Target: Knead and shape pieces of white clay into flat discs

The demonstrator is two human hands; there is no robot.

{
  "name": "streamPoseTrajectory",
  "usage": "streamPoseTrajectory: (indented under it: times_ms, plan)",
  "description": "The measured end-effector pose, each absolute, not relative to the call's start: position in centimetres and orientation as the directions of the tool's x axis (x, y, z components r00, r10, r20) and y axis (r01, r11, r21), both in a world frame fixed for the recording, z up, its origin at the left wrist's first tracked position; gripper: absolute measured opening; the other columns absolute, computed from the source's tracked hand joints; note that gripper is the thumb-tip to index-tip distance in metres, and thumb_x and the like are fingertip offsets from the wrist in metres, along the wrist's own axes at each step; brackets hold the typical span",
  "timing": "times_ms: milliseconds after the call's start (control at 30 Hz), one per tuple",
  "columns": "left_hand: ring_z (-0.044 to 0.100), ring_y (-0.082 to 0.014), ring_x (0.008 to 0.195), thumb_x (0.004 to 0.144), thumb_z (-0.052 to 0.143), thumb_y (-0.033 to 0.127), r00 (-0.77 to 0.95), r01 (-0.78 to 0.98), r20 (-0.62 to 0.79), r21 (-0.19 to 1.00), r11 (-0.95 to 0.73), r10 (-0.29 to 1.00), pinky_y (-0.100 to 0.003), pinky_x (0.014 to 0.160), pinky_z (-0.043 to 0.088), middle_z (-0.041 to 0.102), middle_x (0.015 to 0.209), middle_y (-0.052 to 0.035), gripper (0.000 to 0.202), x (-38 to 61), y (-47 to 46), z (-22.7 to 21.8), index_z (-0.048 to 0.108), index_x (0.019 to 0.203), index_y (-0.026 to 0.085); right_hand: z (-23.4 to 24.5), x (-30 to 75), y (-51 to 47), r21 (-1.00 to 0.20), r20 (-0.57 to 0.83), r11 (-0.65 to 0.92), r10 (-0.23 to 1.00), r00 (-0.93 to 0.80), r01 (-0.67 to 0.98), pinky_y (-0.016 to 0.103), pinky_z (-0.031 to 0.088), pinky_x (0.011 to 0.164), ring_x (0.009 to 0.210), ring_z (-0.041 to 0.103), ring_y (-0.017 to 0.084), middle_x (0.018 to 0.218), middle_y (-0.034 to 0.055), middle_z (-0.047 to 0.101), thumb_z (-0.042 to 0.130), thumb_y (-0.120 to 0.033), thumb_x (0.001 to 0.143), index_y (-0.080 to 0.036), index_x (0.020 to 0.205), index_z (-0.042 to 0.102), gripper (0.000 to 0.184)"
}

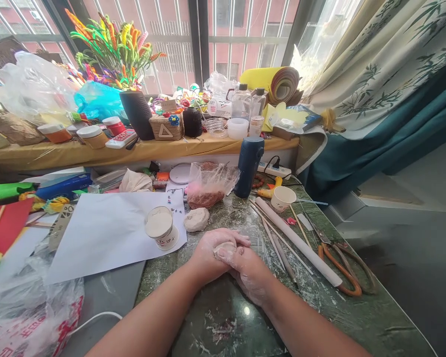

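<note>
Above the green tabletop, my left hand (210, 255) and my right hand (250, 275) are cupped together, both dusted with white powder. Pressed between them is a small piece of whitish dough or clay (225, 248), mostly covered by my palms and fingers. My right thumb rests on top of it. Just beyond my left hand lies a larger pale lump of the same look (196, 219). A paper cup (159, 225) filled with white powder stands to the left, on a white sheet of paper (104, 233).
On the right lie a white rolling rod (297, 240), several thin sticks and orange-handled scissors (342, 270). Behind stand a dark blue flask (249, 168), another paper cup (283, 197) and a plastic bag of reddish-brown material (208, 193). Crumpled plastic (29, 302) covers the near left.
</note>
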State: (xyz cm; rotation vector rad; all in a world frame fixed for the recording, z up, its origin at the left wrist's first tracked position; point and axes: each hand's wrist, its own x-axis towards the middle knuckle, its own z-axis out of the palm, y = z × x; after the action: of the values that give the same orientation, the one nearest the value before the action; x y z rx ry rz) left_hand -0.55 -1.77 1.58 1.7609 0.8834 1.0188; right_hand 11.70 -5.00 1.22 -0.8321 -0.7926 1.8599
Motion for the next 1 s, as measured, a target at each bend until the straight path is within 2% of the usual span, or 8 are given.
streamPoseTrajectory:
  times_ms: [167,267,400,533,700,800,900,1000]
  plan:
    - [0.076,-0.0244,0.093,0.079,0.074,0.023,0.358,0.139,0.276,0.929,-0.343,0.892,-0.041,0.097,0.059,0.081,0.094,-0.0097,0.005,-0.4,-1.8,1.2,0.077,0.08,0.019,0.4,11.5,-4.9,-0.848,-0.238,-0.318,0.943,-0.231,-0.424,0.045,0.047,0.105,0.118,0.064,0.034,0.103,0.0086,0.076,0.084,-0.044,0.07,-0.02,0.099,0.077,0.038]
    - [0.077,-0.023,0.089,0.084,0.07,0.022,0.316,0.185,0.265,0.925,-0.333,0.911,-0.039,0.094,0.059,0.081,0.089,-0.0078,0.01,-0.2,-1.8,1.3,0.077,0.077,0.02,0.4,11.2,-5.0,-0.816,-0.259,-0.366,0.923,-0.283,-0.447,0.045,0.05,0.101,0.112,0.066,0.034,0.098,0.007,0.076,0.084,-0.046,0.071,-0.02,0.099,0.076,0.038]
    - [0.075,-0.0217,0.083,0.083,0.069,0.02,0.272,0.311,0.268,0.885,-0.348,0.924,-0.035,0.082,0.06,0.081,0.089,-0.0052,0.01,0.0,-1.8,1.2,0.079,0.08,0.022,0.3,10.9,-5.2,-0.757,-0.204,-0.375,0.914,-0.351,-0.535,0.046,0.049,0.102,0.112,0.067,0.031,0.107,0.0081,0.075,0.082,-0.052,0.074,-0.022,0.111,0.073,0.048]
    - [0.074,-0.0208,0.084,0.081,0.071,0.02,0.289,0.283,0.327,0.869,-0.407,0.9,-0.033,0.081,0.059,0.08,0.092,-0.0052,0.01,-0.2,-1.9,0.7,0.075,0.072,0.02,0.0,11.0,-5.3,-0.846,-0.188,-0.313,0.933,-0.307,-0.431,0.046,0.044,0.107,0.115,0.066,0.031,0.111,0.0101,0.075,0.085,-0.047,0.074,-0.019,0.112,0.073,0.048]
    - [0.074,-0.0199,0.08,0.08,0.07,0.018,0.244,0.282,0.342,0.871,-0.404,0.908,-0.032,0.079,0.059,0.078,0.085,-0.0055,0.01,0.0,-2.0,0.7,0.074,0.071,0.019,0.0,11.1,-5.2,-0.91,-0.189,-0.271,0.945,-0.268,-0.313,0.046,0.046,0.104,0.111,0.067,0.032,0.108,0.0093,0.077,0.079,-0.051,0.08,-0.019,0.108,0.076,0.042]
    - [0.074,-0.0193,0.078,0.079,0.068,0.016,0.231,0.281,0.339,0.874,-0.396,0.912,-0.031,0.076,0.059,0.078,0.082,-0.005,0.011,0.2,-2.1,1.2,0.074,0.07,0.019,0.1,11.0,-5.1,-0.852,-0.231,-0.336,0.929,-0.288,-0.401,0.044,0.046,0.105,0.113,0.067,0.031,0.106,0.0074,0.078,0.077,-0.059,0.08,-0.021,0.106,0.077,0.046]
    - [0.075,-0.02,0.082,0.075,0.067,0.013,0.251,0.299,0.384,0.842,-0.448,0.889,-0.031,0.08,0.06,0.079,0.086,-0.0038,0.015,0.3,-2.4,1.5,0.078,0.082,0.021,0.4,11.1,-4.9,-0.733,-0.264,-0.402,0.912,-0.315,-0.549,0.043,0.046,0.105,0.111,0.068,0.03,0.102,0.0061,0.079,0.074,-0.066,0.078,-0.021,0.104,0.076,0.052]
    - [0.075,-0.0199,0.087,0.074,0.066,0.012,0.247,0.339,0.41,0.812,-0.474,0.878,-0.031,0.084,0.06,0.08,0.091,-0.0029,0.022,0.2,-2.7,1.7,0.078,0.09,0.022,0.8,11.3,-4.8,-0.714,-0.263,-0.417,0.904,-0.336,-0.563,0.043,0.047,0.102,0.106,0.07,0.029,0.097,0.0064,0.079,0.078,-0.062,0.078,-0.019,0.103,0.075,0.05]
